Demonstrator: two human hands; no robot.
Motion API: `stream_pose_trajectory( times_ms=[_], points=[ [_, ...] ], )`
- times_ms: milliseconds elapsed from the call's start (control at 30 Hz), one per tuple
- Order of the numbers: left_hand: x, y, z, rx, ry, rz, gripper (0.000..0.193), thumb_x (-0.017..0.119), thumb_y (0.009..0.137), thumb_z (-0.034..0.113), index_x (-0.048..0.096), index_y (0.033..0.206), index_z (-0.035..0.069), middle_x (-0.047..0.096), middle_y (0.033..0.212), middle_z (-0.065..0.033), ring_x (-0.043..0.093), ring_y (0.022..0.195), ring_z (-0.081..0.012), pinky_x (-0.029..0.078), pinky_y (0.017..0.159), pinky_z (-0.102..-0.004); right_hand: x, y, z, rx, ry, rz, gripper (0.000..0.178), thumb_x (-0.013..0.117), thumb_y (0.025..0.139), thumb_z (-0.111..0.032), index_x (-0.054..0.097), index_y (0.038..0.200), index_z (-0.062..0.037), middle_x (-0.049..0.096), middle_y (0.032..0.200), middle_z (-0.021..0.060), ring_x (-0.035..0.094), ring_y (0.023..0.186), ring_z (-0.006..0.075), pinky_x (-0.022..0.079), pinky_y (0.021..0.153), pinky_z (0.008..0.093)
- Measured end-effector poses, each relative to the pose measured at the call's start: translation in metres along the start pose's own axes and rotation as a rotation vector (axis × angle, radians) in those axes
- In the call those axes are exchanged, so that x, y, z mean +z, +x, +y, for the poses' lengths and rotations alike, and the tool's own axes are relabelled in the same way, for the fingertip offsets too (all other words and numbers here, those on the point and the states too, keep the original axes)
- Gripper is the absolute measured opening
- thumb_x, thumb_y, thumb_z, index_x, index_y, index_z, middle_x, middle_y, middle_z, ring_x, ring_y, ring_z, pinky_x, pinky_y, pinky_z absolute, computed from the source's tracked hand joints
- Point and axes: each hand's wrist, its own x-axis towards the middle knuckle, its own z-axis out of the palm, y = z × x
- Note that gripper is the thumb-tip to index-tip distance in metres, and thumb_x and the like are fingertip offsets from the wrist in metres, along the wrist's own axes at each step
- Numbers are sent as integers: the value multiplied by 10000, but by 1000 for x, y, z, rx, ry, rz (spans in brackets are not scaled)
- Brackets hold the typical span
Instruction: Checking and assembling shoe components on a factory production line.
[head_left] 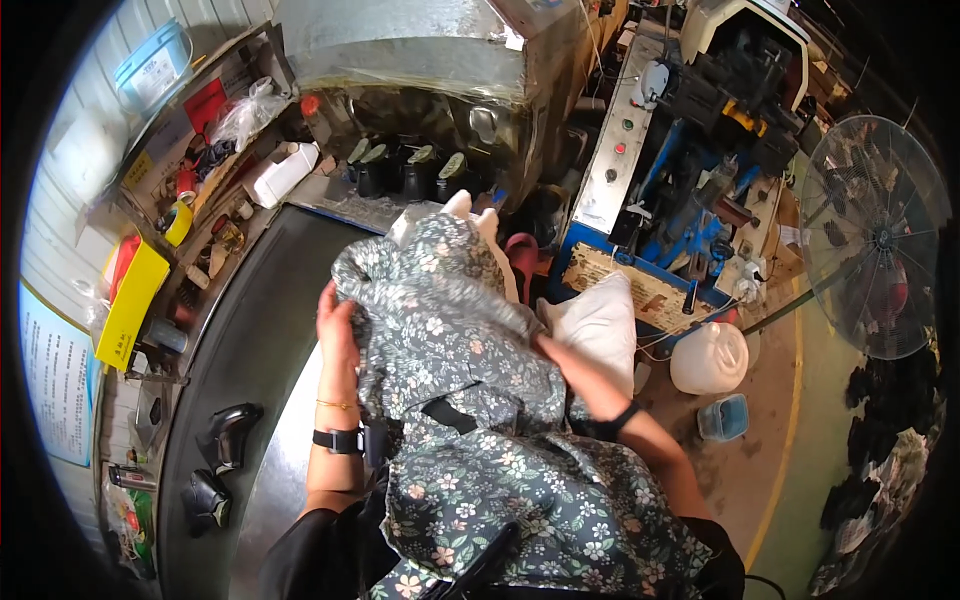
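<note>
A dark grey floral cloth garment (470, 480), printed with white and peach flowers, spreads over my front and rises in folds ahead of me. My left hand (338, 325) grips its left edge, the fingertips partly hidden in the folds. On the other side, my right hand (552, 352) reaches into the cloth, which covers its fingers. The upper part of the garment is slightly smeared by motion. Just beyond it, pale finger-shaped tips (458, 205) stick up. A white cushion-like bundle (600, 320) lies right of my right hand.
A dark belt (250, 300) on the left carries a pair of black shoes (228, 435). Several black shoes or lasts (420, 172) stand at the far end. To the right are a blue machine (690, 220), a white jug (708, 358), a blue tub (723, 418) and a large fan (880, 240).
</note>
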Motion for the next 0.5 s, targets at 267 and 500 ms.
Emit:
stream_pose_trajectory(
  times_ms=[267, 500],
  points=[
    [-3, -54, -62, -185, -37, -11, 408, 467, 965, 181, 539, 1308, -29, 623, 1223, -113, 579, 1107, -212, 434, 996, -334, 18, -26, -18, 11, 363, 84, 375, 519, 1014, -255, 568, 1297, -14, 615, 1268, 93, 582, 1122, 164, 447, 992, 330],
    [28, -81, -54, -139, -65, -25, 324, 513, 943, 51, 559, 1259, -7, 643, 1178, -69, 593, 1062, -165, 457, 940, -300, 32, -13, -6, 118, 672, 234, 388, 521, 1012, -247, 551, 1322, -15, 605, 1290, 102, 573, 1148, 177, 424, 1034, 352]
  ],
)
